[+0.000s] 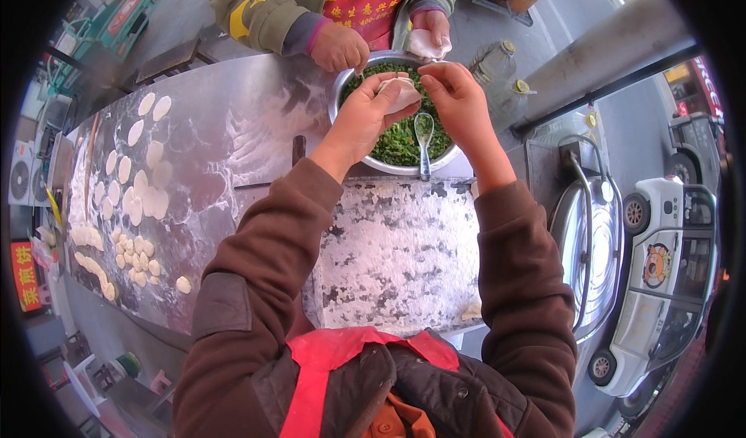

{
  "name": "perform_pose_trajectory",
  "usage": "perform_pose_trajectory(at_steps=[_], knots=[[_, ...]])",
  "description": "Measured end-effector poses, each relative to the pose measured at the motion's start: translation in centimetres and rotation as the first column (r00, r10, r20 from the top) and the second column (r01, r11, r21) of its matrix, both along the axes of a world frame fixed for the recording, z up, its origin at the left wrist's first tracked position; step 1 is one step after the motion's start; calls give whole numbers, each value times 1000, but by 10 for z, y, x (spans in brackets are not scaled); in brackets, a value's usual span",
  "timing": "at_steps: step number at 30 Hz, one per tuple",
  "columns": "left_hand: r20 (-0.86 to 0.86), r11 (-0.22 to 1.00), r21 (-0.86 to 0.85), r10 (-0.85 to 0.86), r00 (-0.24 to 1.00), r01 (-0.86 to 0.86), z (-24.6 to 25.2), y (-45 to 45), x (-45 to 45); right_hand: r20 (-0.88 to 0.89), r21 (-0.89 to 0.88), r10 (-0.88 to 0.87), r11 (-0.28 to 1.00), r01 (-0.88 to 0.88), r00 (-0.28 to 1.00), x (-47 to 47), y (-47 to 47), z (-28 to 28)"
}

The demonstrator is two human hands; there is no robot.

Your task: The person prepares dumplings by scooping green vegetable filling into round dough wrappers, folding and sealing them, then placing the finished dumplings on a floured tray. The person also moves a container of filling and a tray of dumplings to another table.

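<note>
Above a metal bowl (332, 103) of chopped green filling (399, 141), my left hand (367, 103) holds a round of dough (402, 99) folded around some filling. My right hand (454, 91) is just right of it, thumb and forefinger close together near the bowl's rim; whether it pinches anything is too small to tell. A clear spoon (425, 141) with a patterned handle rests in the bowl, its handle over the near rim. Across the bowl, a co-worker's hand (341, 48) reaches to the filling, and their other hand (430, 27) holds a flat dough wrapper (430, 45).
A floured tray (402, 251) lies nearest me. The metal table (204, 117) at left bears flat dough rounds (140, 190), small dough pieces (137, 257), dough strips (93, 269) and a rolling pin (91, 158). A round metal lid (583, 251) stands at right, by large clear bottles (495, 62).
</note>
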State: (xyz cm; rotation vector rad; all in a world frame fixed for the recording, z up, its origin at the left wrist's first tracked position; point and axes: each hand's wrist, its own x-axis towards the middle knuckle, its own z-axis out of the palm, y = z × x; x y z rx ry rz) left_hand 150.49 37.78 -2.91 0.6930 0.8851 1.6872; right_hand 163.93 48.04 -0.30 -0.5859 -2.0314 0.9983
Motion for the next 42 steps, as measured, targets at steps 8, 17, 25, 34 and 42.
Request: perform_pose_trajectory(at_steps=[8,17,25,34,42], knots=[[98,999,38,-8,995,4,17,-5,6,-125,200,-3,979,29,992,0,-25,2],[77,995,83,-61,995,54,7,-15,-1,-38,52,50,998,-48,998,7,-30,13],[169,974,122,-211,963,192,35,-42,14,-219,-418,426,772,-479,878,18,-44,15],[69,982,113,-161,985,152,49,-74,43,-171,60,162,986,-154,972,25,-96,29],[-179,994,7,-105,978,108,81,-129,72,-277,-30,-163,987,161,947,59,-146,23]])
